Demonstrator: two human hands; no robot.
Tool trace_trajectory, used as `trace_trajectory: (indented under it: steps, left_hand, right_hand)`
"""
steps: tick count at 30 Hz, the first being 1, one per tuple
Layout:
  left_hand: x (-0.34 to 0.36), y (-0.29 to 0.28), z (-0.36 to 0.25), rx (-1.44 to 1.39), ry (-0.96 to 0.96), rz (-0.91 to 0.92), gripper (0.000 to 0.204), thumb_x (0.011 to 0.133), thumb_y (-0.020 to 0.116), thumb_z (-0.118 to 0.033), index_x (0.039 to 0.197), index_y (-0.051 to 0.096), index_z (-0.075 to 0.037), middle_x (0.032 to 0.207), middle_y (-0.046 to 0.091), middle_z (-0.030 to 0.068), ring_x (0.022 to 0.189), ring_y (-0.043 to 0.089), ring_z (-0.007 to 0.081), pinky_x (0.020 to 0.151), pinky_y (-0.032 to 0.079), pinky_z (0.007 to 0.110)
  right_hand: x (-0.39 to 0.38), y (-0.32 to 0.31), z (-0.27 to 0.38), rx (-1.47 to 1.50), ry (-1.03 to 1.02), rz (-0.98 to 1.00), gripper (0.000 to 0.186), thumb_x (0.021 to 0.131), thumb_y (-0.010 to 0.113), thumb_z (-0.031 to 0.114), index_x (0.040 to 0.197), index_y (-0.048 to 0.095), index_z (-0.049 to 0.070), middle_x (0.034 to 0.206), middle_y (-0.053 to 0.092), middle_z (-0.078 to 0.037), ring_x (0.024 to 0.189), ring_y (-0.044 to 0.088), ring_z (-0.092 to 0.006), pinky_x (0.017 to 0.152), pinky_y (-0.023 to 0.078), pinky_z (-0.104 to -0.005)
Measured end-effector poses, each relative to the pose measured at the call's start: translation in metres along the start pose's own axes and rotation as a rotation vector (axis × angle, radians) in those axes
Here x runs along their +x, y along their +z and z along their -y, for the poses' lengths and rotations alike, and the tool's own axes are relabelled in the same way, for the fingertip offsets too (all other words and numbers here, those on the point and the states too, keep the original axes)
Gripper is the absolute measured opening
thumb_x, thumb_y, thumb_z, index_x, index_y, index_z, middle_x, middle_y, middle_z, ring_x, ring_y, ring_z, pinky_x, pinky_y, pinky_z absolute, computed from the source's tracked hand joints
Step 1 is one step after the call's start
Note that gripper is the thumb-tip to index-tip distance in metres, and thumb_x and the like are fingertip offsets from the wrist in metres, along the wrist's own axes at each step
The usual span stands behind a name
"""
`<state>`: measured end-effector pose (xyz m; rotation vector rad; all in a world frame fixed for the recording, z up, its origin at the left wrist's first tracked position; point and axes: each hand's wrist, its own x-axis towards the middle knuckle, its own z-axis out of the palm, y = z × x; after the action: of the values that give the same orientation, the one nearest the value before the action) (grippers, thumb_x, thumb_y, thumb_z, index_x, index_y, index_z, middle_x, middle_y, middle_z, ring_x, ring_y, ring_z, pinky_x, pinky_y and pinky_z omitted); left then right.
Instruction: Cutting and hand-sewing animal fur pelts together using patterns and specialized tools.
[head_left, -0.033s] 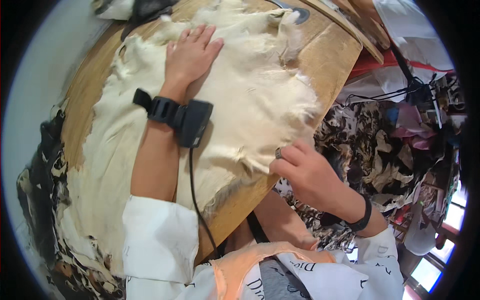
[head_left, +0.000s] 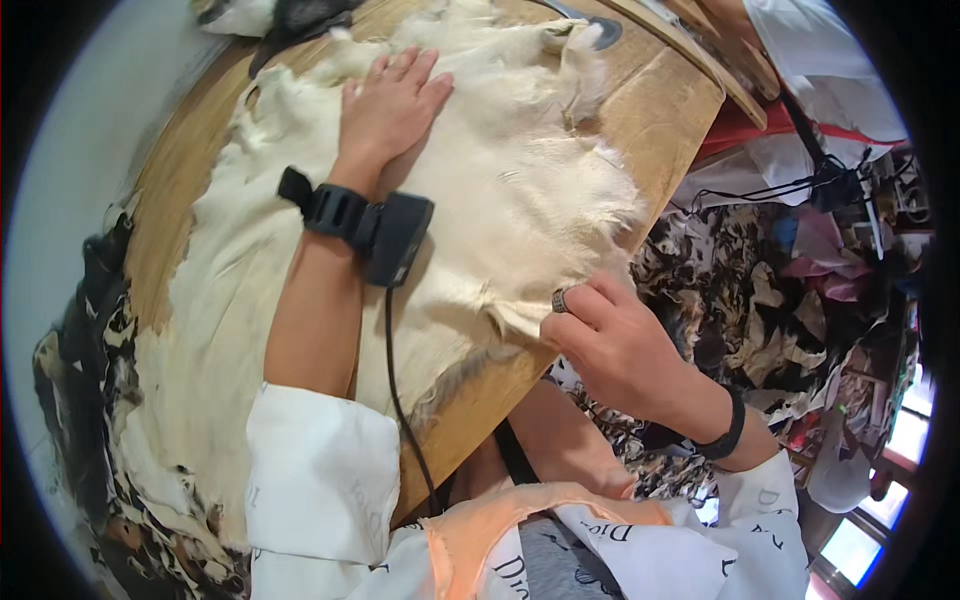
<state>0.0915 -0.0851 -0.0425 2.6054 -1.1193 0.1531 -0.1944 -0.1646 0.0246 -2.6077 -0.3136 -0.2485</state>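
A large cream-coloured animal hide [head_left: 500, 215] with a furry edge lies spread over a wooden table, its bare skin side up. My left hand [head_left: 390, 110] rests flat on its upper part, fingers stretched out and a little apart. At the table's near right edge, my right hand [head_left: 610, 335] is closed on the hide's rim, and the skin there is pulled into creases toward my fingers. My fingertips are partly hidden. A black strapped device [head_left: 400, 240] with a cable sits on my left wrist.
The wooden board [head_left: 655, 120] shows beyond the hide on the right. A dark metal tool [head_left: 604, 33] lies at the far edge. Black and white fur scraps [head_left: 760, 330] are heaped at the right, with more along the left. Another person's sleeve [head_left: 810, 60] is at upper right.
My left hand and the hide beneath it have shifted slightly to the right. My right hand keeps its hold on the rim almost in place.
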Motion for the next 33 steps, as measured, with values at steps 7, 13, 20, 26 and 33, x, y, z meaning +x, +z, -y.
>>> trace_trajectory:
  steps: [7,13,20,26,33]
  left_hand:
    - [-0.054,-0.039,0.012,0.015,0.094,0.0,0.049,0.09,0.034,-0.05,0.132,0.042,-0.027,0.144,0.028,0.0028,0.133,0.023,0.0286,0.1,0.012,0.065]
    - [-0.076,-0.042,0.025,-0.011,0.064,0.106,0.053,0.087,0.036,-0.058,0.13,0.044,-0.028,0.143,0.031,0.003,0.133,0.022,0.0283,0.102,0.012,0.062]
    - [-0.075,-0.036,0.031,0.022,0.065,0.098,0.058,0.083,0.04,-0.062,0.131,0.043,-0.031,0.143,0.031,0.0034,0.133,0.022,0.0282,0.102,0.013,0.061]
    - [-0.075,-0.045,0.017,0.052,-0.016,0.122,0.061,0.079,0.045,-0.062,0.131,0.043,-0.03,0.144,0.03,0.001,0.134,0.019,0.0269,0.102,0.01,0.063]
    - [-0.077,-0.034,0.028,0.034,0.008,0.098,0.058,0.08,0.047,-0.058,0.131,0.043,-0.031,0.144,0.029,-0.0005,0.134,0.019,0.0277,0.101,0.011,0.063]
  right_hand:
    - [0.021,0.037,0.032,-0.062,-0.266,-0.019,0.032,0.063,0.056,0.011,0.093,0.052,0.0,0.083,0.047,-0.009,0.079,0.049,-0.025,0.072,0.044,-0.0327]
    - [0.023,0.051,0.03,-0.21,-0.235,-0.043,0.025,0.065,0.053,0.015,0.085,0.051,0.001,0.084,0.048,-0.009,0.081,0.048,-0.023,0.073,0.044,-0.0301]
    - [0.026,0.048,0.025,-0.208,-0.214,-0.023,0.018,0.064,0.054,0.013,0.079,0.049,0.004,0.075,0.042,-0.007,0.073,0.044,-0.0214,0.064,0.041,-0.0289]
    - [0.021,0.043,0.033,0.049,-0.081,0.181,0.013,0.066,0.053,0.009,0.077,0.049,0.003,0.075,0.043,-0.008,0.07,0.042,-0.0222,0.064,0.039,-0.0292]
    - [0.004,0.044,0.034,0.129,-0.03,0.214,0.012,0.067,0.053,0.009,0.077,0.05,0.003,0.076,0.044,-0.008,0.075,0.044,-0.0234,0.068,0.039,-0.0297]
